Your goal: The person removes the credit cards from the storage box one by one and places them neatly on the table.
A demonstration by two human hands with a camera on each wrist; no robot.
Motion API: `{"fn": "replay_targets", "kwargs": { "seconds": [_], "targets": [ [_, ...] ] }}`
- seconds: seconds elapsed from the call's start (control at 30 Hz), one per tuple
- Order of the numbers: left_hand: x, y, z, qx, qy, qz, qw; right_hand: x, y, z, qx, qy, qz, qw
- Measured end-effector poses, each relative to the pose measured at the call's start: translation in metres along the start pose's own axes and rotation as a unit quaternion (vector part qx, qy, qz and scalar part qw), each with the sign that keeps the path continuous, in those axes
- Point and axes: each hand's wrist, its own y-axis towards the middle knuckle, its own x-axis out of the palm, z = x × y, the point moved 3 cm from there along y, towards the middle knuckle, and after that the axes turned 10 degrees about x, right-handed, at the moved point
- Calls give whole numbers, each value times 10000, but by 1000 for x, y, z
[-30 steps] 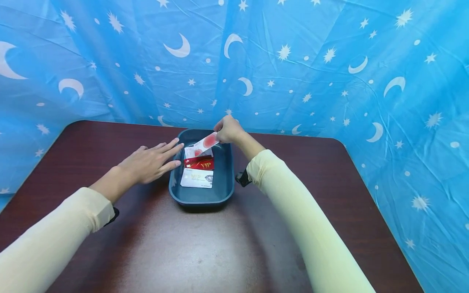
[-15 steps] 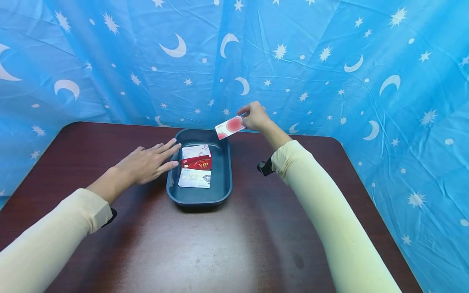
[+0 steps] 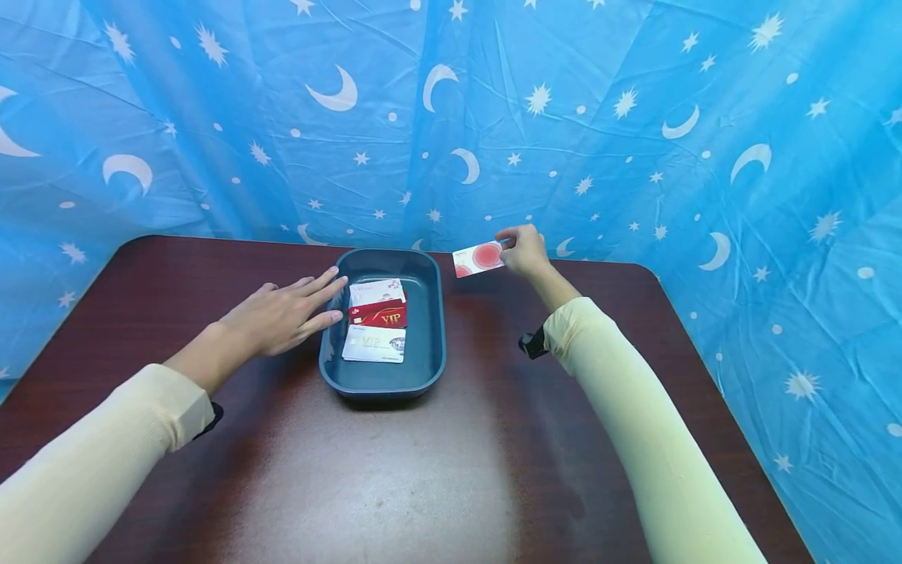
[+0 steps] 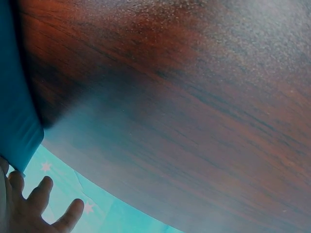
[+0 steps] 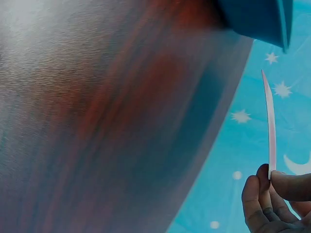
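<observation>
Your right hand (image 3: 524, 249) pinches a thin white card printed with red-pink circles (image 3: 478, 259) between thumb and fingers, holding it in the air just beyond the far right side of the dark blue, round-cornered rectangular tray (image 3: 426, 337). Your left hand (image 3: 275, 319) is spread, fingers straight, its fingertips at the tray's left rim; whether they press on it you cannot tell from these views. In the tray, toward its left side, lie a white card with small red print (image 3: 377, 291) at the far end, a glossy red card with gold VIP lettering (image 3: 380, 315) in the middle, and a white card with pale gold VIP lettering (image 3: 373, 343) nearest you, the first two overlapping. How many cards are stacked there is hidden. As for progress, one card is out of the tray but not yet set down, and at least three lie inside; if emptying the tray is the aim, most remains.
</observation>
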Motion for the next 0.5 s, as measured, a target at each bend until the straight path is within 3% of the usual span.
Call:
{"fn": "replay_targets", "kwargs": {
  "seconds": [0.5],
  "targets": [
    [0,0,-1,-13,-50,-10,10000,25,13,39,438,-84,77,9990]
  ]
}}
